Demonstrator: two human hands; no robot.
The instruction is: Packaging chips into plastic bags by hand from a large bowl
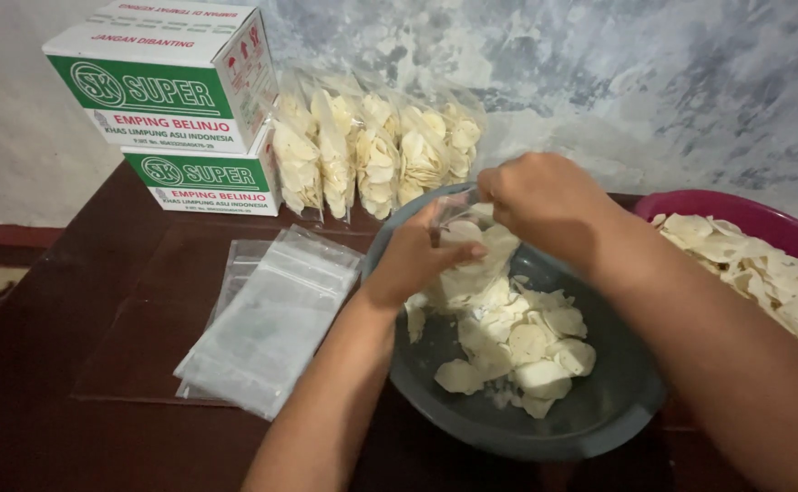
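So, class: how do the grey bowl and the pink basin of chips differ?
The grey bowl sits wholly in view under both hands; the pink basin is cut off at the right edge. The grey bowl is partly filled, its dark floor showing; the pink basin is heaped. Both hold pale round chips.

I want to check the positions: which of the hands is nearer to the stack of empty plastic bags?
Left. The left hand is just right of the stack of empty plastic bags; the right hand is farther right.

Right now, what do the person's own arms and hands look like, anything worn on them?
Both arms are bare as far as the frame shows: no sleeves, gloves, watch or bracelets. The left hand and right hand show no rings on the parts visible. No markings can be made out in this dim light.
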